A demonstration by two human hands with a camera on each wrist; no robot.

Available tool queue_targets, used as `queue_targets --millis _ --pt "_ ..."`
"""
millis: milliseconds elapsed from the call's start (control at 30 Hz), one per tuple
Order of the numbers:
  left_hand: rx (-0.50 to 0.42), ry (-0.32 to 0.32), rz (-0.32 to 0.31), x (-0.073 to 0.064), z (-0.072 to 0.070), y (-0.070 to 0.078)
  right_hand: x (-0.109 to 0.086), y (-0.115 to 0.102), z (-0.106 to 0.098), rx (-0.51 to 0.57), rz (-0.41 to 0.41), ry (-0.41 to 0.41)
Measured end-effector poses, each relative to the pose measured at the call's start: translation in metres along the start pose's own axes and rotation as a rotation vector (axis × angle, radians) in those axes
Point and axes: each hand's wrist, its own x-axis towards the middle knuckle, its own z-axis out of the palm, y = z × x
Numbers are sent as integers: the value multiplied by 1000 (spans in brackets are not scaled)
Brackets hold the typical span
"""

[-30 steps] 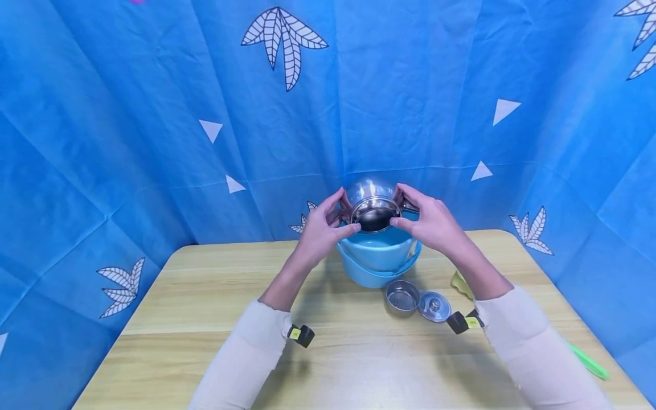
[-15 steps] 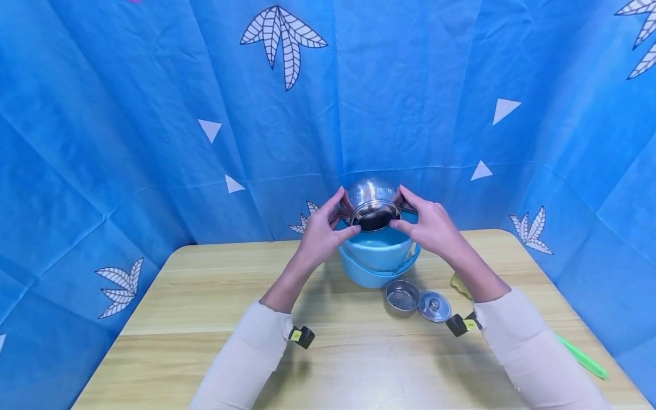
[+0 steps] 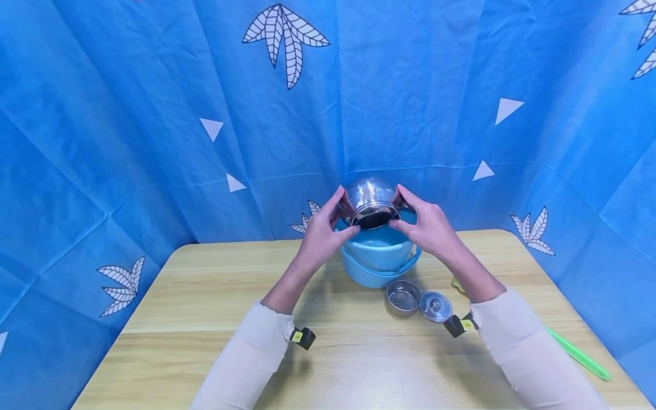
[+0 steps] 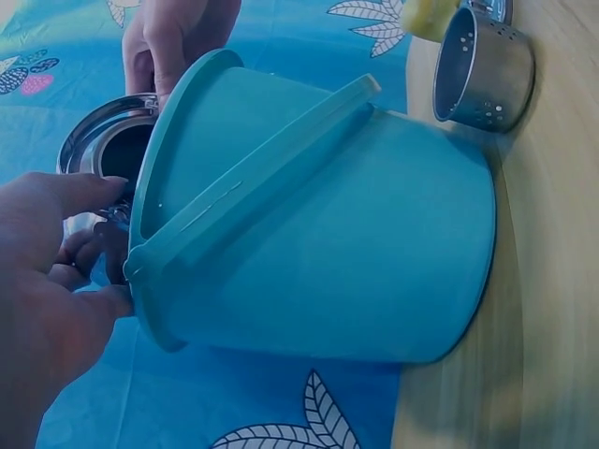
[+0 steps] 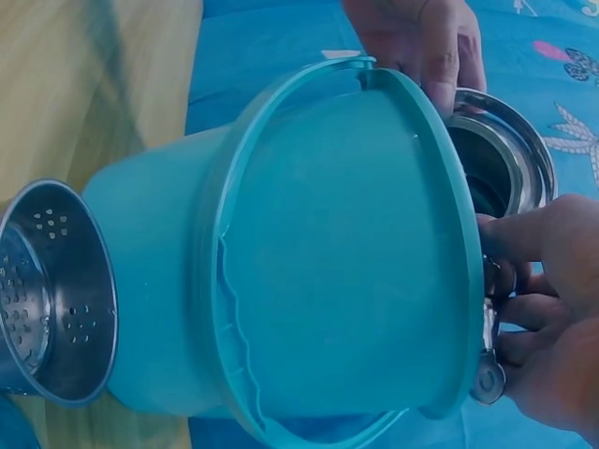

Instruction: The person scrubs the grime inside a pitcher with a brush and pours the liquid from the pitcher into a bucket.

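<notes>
A shiny stainless steel teapot (image 3: pixel 370 192) is held tipped over the light blue bucket (image 3: pixel 374 254), its dark round mouth facing down toward the person. My left hand (image 3: pixel 323 232) grips one side of the pot, thumb near the rim. The other side is gripped by my right hand (image 3: pixel 429 226). In the left wrist view the pot's bright rim (image 4: pixel 89 131) shows just past the bucket's lip, and the left hand's fingers are close to that lip. A metal fitting (image 5: pixel 489 374) shows below the right hand in the right wrist view. The bucket's inside is mostly hidden.
A perforated metal strainer cup (image 3: pixel 403 297) stands on the wooden table (image 3: pixel 215 319) before the bucket, beside a round metal lid (image 3: pixel 436 307). A yellowish-green piece (image 3: pixel 458 286) and a green stick-like object (image 3: pixel 581 356) lie partly behind the right arm. Blue cloth (image 3: pixel 410 85) hangs behind.
The teapot has tilted a little further, so its mouth looks narrower from the head view. Both hands keep their hold; the right forearm has shifted slightly left.
</notes>
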Motion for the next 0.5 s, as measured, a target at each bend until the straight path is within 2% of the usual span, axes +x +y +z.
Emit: queue_targets --millis 233,500 --pt "39 26 41 -1 0 0 3 2 5 18 -15 12" --pt "80 47 53 -1 0 0 6 4 8 11 -5 29"
